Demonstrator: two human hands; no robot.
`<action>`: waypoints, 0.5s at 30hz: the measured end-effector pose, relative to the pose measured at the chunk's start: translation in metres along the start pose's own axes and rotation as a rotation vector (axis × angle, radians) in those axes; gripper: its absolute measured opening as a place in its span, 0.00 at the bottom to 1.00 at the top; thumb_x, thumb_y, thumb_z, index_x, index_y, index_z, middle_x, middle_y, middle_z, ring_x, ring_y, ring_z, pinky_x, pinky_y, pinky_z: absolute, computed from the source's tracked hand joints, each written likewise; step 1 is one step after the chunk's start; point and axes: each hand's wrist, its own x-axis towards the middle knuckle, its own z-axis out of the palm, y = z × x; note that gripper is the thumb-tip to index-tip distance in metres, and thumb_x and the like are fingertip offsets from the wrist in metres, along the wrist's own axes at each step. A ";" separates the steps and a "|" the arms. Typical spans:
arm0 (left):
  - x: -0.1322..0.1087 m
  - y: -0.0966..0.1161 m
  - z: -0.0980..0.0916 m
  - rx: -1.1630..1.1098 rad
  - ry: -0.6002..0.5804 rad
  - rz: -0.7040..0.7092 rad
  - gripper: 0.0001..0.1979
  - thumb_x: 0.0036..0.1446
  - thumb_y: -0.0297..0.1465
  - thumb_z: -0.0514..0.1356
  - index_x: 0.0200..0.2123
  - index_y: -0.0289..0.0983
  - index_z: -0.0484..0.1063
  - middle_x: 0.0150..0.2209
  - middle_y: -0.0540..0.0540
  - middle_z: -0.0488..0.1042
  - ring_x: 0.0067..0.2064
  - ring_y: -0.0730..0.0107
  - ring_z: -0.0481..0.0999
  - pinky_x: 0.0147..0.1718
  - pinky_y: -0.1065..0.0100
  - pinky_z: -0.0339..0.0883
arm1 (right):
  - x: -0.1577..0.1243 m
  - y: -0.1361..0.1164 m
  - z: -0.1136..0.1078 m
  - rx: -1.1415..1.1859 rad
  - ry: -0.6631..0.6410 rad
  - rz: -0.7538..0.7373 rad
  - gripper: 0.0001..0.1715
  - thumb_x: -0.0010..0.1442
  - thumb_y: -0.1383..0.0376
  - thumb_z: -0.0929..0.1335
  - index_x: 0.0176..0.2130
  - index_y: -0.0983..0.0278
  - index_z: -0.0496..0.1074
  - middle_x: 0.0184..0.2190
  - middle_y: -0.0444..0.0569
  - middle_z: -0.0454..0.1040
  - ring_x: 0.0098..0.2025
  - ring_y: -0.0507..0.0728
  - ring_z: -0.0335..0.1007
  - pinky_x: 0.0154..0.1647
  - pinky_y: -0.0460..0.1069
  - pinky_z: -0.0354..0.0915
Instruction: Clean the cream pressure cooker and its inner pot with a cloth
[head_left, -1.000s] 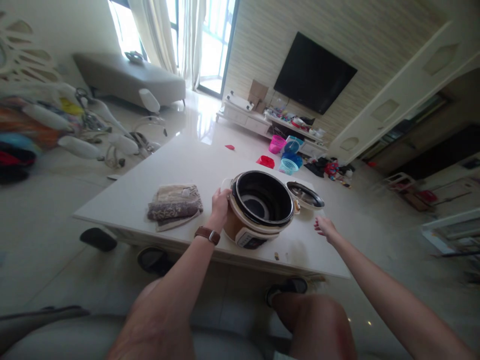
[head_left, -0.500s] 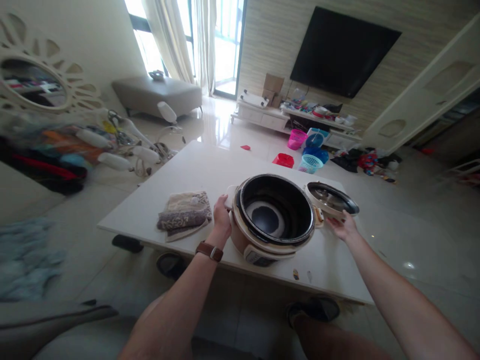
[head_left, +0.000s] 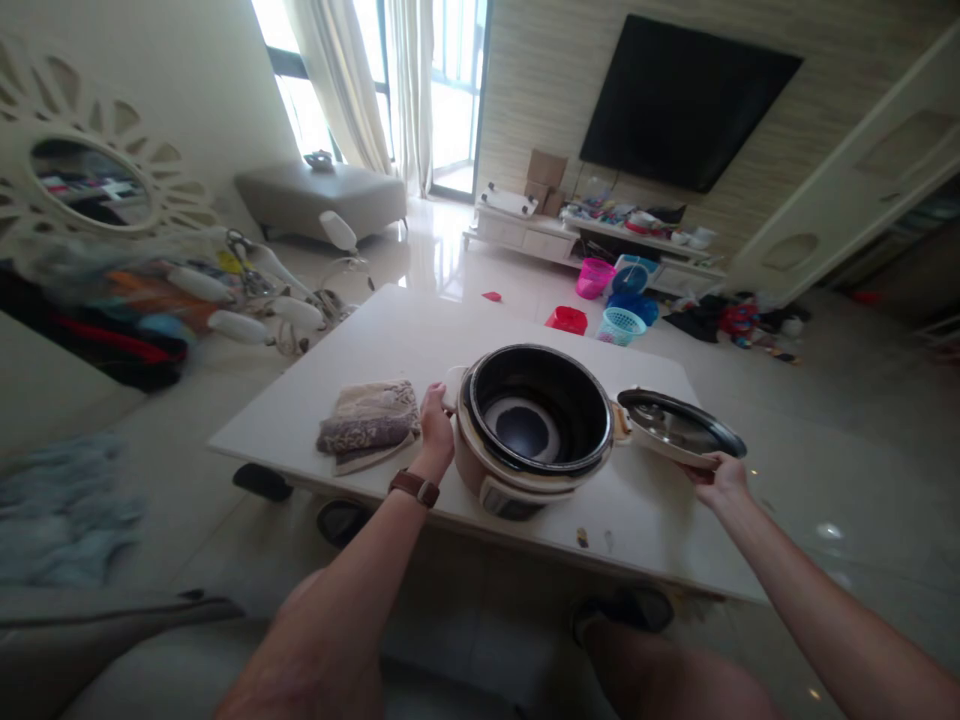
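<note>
An electric pressure cooker (head_left: 487,480) stands on the white table with its top off, showing the dark inner pot (head_left: 559,400). My left hand (head_left: 437,435), with a brown-strapped watch at the wrist, is closed around the cooker's left side handle. To the right of the cooker, my right hand (head_left: 721,480) grips the near edge of the round lid (head_left: 679,425). The lid is tilted, its metallic inner face upward, and its left edge is close to the cooker's right handle. A folded patterned towel (head_left: 371,420) lies left of my left hand.
Two small items, one dark and yellowish (head_left: 582,537), lie near the front edge of the white table (head_left: 420,325). Beyond the table are a red basket (head_left: 568,320), a light-blue basket (head_left: 621,323) and a pink basket (head_left: 595,278). Lamp shades (head_left: 240,326) stand at left.
My right hand has moved right and slightly down with the lid, which is now farther from the cooker. The cooker sits a little farther left in view, my left hand still at its handle.
</note>
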 end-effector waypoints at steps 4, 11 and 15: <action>-0.032 0.016 -0.003 0.160 0.126 0.309 0.09 0.58 0.36 0.58 0.41 0.41 0.69 0.43 0.46 0.72 0.46 0.64 0.73 0.50 0.64 0.67 | -0.063 -0.018 -0.084 0.007 0.002 0.068 0.12 0.44 0.70 0.66 0.31 0.58 0.61 0.27 0.45 0.72 0.30 0.57 0.75 0.35 0.58 0.83; -0.153 0.034 0.014 0.344 -0.049 0.669 0.16 0.55 0.32 0.65 0.47 0.41 0.71 0.50 0.41 0.72 0.57 0.54 0.71 0.64 0.54 0.61 | -0.182 -0.050 -0.217 0.102 -0.057 0.036 0.12 0.43 0.73 0.68 0.31 0.60 0.70 0.26 0.44 0.77 0.27 0.55 0.76 0.27 0.50 0.81; -0.244 0.026 0.041 0.265 -0.518 -0.056 0.12 0.51 0.34 0.69 0.39 0.39 0.75 0.43 0.42 0.77 0.46 0.57 0.77 0.47 0.58 0.73 | -0.241 -0.055 -0.256 0.068 -0.153 -0.064 0.12 0.43 0.71 0.69 0.32 0.60 0.73 0.29 0.46 0.81 0.30 0.58 0.80 0.31 0.52 0.82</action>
